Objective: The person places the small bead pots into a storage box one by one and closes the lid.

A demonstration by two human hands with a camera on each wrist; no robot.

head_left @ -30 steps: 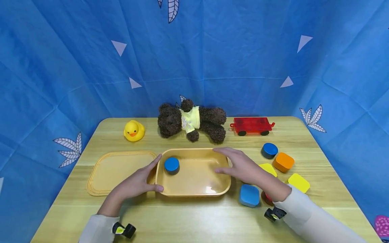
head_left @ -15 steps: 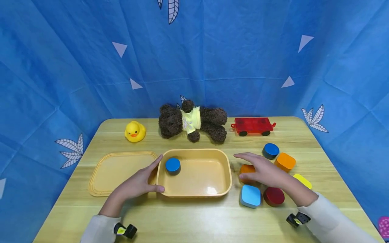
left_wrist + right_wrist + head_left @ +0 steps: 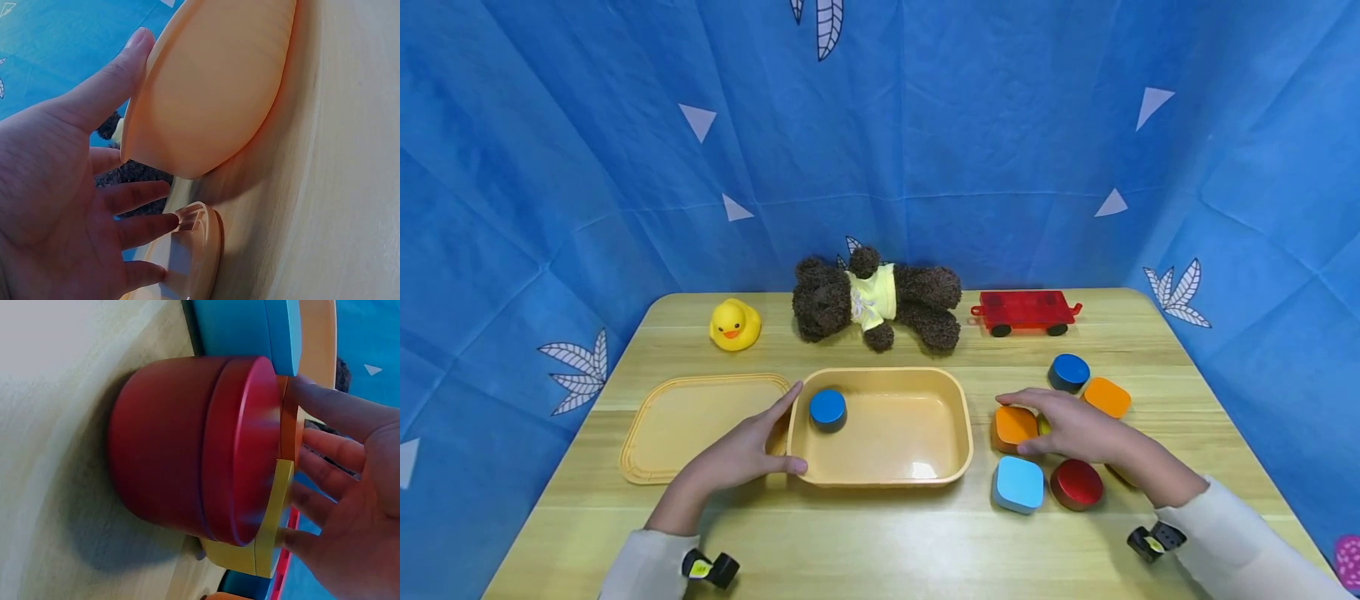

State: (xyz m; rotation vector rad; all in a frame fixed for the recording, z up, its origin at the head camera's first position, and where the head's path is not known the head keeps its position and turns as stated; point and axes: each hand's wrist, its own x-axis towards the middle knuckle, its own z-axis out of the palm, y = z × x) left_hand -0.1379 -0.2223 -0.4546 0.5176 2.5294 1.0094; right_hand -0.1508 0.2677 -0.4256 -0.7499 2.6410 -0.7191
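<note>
My left hand (image 3: 737,454) spreads along the left end of a tan plastic box (image 3: 891,442), its thumb and forefinger at the rim. A round blue block (image 3: 827,408) sits inside the box, near its left end. To the right of the box, my right hand (image 3: 1075,427) reaches over an orange block (image 3: 1017,427) with rounded corners. Its forefinger lies at the block's far edge and its thumb tip at the near edge; the fingers look straight in the right wrist view. Beside it are a light blue block (image 3: 1018,484) and a round red block (image 3: 194,444).
A tan lid (image 3: 700,421) lies left of the box. Along the back stand a yellow rubber duck (image 3: 734,323), a brown teddy bear (image 3: 820,304) and a red toy wagon (image 3: 1026,308). Another round blue block (image 3: 1068,371), a second orange block (image 3: 1107,397) and partly hidden yellow blocks (image 3: 269,544) surround my right hand.
My right hand has moved right, from over the box's right end to the orange block. The left hand and the box have stayed in place.
</note>
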